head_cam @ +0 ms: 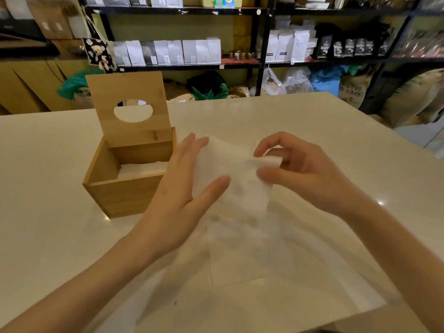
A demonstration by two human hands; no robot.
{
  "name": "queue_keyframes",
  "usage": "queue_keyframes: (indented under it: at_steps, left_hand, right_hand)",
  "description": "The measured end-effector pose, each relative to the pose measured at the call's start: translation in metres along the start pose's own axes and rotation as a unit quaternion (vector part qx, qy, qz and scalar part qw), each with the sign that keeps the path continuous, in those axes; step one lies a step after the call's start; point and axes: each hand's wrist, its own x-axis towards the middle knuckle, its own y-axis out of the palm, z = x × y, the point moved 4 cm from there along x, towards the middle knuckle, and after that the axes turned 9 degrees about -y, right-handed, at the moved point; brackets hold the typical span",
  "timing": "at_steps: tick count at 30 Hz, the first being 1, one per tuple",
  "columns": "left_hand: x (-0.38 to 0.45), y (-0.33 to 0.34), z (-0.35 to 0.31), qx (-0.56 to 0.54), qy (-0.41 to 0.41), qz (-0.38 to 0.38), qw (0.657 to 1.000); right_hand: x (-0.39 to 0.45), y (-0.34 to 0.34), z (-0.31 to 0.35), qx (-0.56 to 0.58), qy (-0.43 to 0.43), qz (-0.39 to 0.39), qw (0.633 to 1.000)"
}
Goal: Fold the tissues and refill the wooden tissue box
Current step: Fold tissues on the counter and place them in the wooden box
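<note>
Wood: the tissue box (127,188) is pale bamboo-like board, standing on the surface (300,116) at about 9 o'clock from the hands, just beside the left hand.
Lid: the box lid (129,106) stands upright at the back of the box, with an oval hole through which the pale surface and a blurred bit of the background show.
Box contents: white folded tissues (144,169) lie low inside; the near wall hides how deep the pile goes.
Tissue in hand: a white tissue (230,174) is held up between both hands above the surface, at 12 o'clock from the wrists; motion blur smears its edges and its folds are hard to make out.
Left hand: the left hand (182,188) is spread wide and flat, fingers straight against the tissue's left side, thumb pressed on its front.
Right hand: the right hand (302,169) pinches the tissue's right corner between thumb and curled fingers.
Loose sheets: more thin tissue sheets (252,272) lie spread on the surface at 6 o'clock under the forearms, nearly the surface's colour, so their outlines are faint; the bottom edge of the view cuts them off.
Shelves: black shelves (182,66) at 12 o'clock carry white and dark pouches; their labels are too small and blurred to read.
Sack: a sack (352,90) at 2 o'clock bears red lettering, partly hidden by the surface edge and not legible with confidence.
</note>
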Motion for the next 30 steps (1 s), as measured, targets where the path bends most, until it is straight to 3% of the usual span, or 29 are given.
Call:
queue_keyframes:
  at_steps: [4, 9, 15, 21, 26, 30]
  left_hand:
    - [-0.003, 0.0, -0.005, -0.201, -0.148, 0.043, 0.967]
    - [-0.014, -0.001, -0.005, -0.285, -0.169, 0.105, 0.938]
    - [-0.028, 0.005, 0.015, -0.227, -0.196, 0.122, 0.946]
    - [-0.039, 0.015, 0.027, -0.145, -0.232, 0.159, 0.949]
    - [-0.037, 0.018, 0.035, -0.059, -0.209, 0.131, 0.967]
    - [-0.036, 0.019, 0.03, 0.057, -0.116, 0.102, 0.986]
  right_hand:
    - [-0.009, -0.008, 0.009, 0.031, 0.006, 0.017, 0.999]
    - [-0.024, -0.004, -0.001, 0.045, 0.045, -0.009, 0.998]
    - [-0.05, -0.007, -0.019, 0.026, 0.134, -0.046, 0.99]
    - [-0.066, -0.002, -0.03, 0.006, 0.186, 0.001, 0.983]
    - [-0.066, 0.004, -0.04, -0.062, 0.168, 0.0, 0.984]
    - [-0.065, 0.006, -0.04, -0.154, 0.14, 0.031, 0.978]
